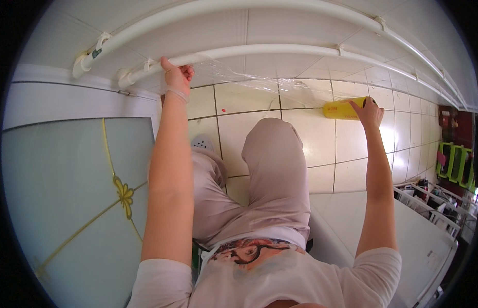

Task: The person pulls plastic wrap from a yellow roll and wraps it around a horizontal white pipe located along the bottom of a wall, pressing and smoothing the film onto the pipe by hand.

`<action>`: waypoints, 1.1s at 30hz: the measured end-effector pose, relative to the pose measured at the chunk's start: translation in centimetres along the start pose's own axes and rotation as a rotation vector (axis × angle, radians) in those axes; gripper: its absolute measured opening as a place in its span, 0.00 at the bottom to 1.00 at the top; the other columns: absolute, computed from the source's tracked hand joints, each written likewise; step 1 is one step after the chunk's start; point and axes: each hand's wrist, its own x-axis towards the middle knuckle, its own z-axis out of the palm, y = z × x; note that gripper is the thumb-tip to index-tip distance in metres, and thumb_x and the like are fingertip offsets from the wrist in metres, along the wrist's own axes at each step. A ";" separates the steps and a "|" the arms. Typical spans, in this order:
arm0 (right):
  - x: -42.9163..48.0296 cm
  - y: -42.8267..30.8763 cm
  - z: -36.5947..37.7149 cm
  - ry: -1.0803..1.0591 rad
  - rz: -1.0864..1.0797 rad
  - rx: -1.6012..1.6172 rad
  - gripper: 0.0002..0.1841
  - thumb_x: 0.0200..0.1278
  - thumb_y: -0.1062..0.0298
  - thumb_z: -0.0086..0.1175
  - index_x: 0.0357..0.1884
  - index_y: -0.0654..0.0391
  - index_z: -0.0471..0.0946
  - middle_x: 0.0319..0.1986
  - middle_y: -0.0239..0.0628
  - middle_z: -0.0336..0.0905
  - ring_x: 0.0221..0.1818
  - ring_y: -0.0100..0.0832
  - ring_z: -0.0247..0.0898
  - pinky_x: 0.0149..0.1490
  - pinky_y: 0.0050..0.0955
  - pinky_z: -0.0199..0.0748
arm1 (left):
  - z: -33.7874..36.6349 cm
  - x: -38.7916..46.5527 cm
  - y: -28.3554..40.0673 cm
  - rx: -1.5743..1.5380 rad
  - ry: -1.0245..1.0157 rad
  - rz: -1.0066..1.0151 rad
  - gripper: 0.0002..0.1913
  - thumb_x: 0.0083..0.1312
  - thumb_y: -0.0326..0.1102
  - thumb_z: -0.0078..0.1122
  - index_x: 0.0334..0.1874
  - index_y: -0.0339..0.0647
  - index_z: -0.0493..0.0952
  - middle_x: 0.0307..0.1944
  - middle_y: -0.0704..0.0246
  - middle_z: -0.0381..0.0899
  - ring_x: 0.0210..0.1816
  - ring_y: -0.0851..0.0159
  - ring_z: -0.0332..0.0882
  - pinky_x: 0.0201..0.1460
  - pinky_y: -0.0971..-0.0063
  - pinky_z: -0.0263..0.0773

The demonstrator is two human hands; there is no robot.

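My left hand (178,77) is at the lower white pipe (262,50), near its left end, with the fingers curled at the end of a stretched sheet of clear plastic film (258,81). The film runs right from there, below the pipe, to a yellow roll (341,108) that bears red writing. My right hand (369,112) grips the roll's right end, around its dark core opening. The roll lies level above the tiled floor; whether it touches the floor I cannot tell.
A second white pipe (239,7) runs above the first along the tiled wall. A frosted glass door (77,184) with gold trim stands at left. At right are a white cabinet-like surface (393,235), a white rack (431,208) with items, and a green rack (454,163).
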 end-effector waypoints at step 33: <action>-3.9 -34.4 -11.8 -0.047 -0.628 1.156 0.07 0.55 0.67 0.60 0.33 0.59 0.80 0.23 0.36 0.81 0.26 0.26 0.77 0.35 0.25 0.73 | 0.5 -0.5 -0.1 0.074 0.080 0.015 0.38 0.67 0.71 0.22 0.21 0.46 0.71 0.14 0.73 0.70 0.16 0.72 0.65 0.22 0.79 0.55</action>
